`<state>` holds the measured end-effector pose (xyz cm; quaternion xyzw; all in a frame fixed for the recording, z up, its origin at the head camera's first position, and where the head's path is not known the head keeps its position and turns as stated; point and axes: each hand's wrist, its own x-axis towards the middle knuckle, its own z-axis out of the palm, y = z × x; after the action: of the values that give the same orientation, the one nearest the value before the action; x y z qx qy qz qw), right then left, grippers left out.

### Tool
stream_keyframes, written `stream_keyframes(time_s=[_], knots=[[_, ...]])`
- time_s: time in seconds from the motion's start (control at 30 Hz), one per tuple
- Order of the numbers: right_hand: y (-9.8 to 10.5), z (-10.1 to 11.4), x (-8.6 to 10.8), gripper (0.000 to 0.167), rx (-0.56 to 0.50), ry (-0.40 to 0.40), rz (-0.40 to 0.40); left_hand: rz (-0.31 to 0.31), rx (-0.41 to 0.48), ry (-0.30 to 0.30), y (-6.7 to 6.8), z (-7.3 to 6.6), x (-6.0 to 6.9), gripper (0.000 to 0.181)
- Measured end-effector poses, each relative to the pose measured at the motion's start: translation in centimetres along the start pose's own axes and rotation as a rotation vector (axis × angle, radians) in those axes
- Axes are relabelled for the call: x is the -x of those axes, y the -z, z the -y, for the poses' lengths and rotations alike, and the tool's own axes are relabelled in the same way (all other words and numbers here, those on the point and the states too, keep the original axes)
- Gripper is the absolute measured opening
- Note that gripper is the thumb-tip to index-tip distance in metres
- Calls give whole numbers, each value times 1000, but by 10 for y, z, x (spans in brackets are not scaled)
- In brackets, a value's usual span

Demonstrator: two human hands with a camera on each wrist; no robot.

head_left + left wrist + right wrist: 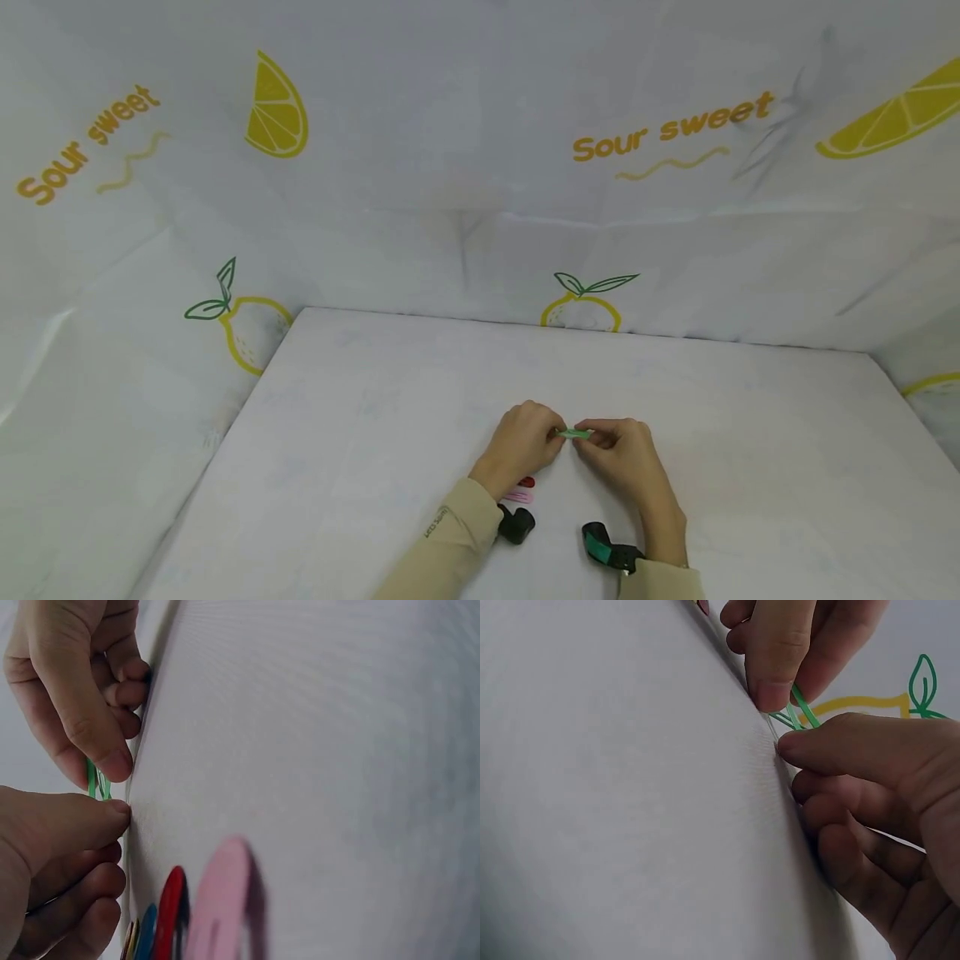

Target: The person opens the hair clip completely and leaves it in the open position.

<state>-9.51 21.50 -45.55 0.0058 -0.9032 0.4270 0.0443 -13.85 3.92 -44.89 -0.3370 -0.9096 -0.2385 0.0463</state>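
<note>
A small green snap hair clip point(574, 433) is held above the white table between both hands. My left hand point(523, 442) pinches its left end, thumb against fingers. The right end is pinched by my right hand point(624, 457). In the left wrist view two slim green strips of the hair clip point(99, 784) show in the gap between the hands; the fingertips hide its ends. Under my left wrist lie a pink hair clip point(217, 907) and a red hair clip point(172, 911). Beside the red one are a blue hair clip point(147, 930) and others, partly cut off.
The white table point(360, 442) reaches back to a white sheet point(420, 150) printed with lemons and lettering. Black wrist camera mounts point(517, 525) sit low on both wrists, close to the table. The table's left edge runs beside the sheet.
</note>
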Motion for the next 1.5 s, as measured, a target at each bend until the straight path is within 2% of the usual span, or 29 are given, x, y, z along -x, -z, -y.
stream_keyframes(time_s=[0.23, 0.53, 0.67, 0.8, 0.97, 1.1, 1.3, 1.5], knots=[[-2, -1, -1, 9, 3, 2, -7, 23, 69, 48, -1, 4, 1, 6], [-3, 0, 0, 10, -1, -10, 5, 57, 71, 61, -1, 8, 3, 13], [-2, 1, 0, 12, 9, -7, 17, 47, 70, 55, 2, 10, 5, 16], [-2, 3, 0, 13, 20, 21, 15, 21, 100, 42, 11, 13, 9, 15], [-3, 12, -2, 12, 9, 93, 15, -13, 179, 21, 24, 27, 15, 14], [-7, 20, -3, 12, -18, 93, 50, -20, 232, 40, 33, 40, 22, 16], [-23, 28, -7, 13, -29, 89, 96, 17, 271, 72, 39, 58, 35, 20], [-42, 32, -9, 18, -19, 92, 148, 88, 273, 43, 37, 69, 42, 22]])
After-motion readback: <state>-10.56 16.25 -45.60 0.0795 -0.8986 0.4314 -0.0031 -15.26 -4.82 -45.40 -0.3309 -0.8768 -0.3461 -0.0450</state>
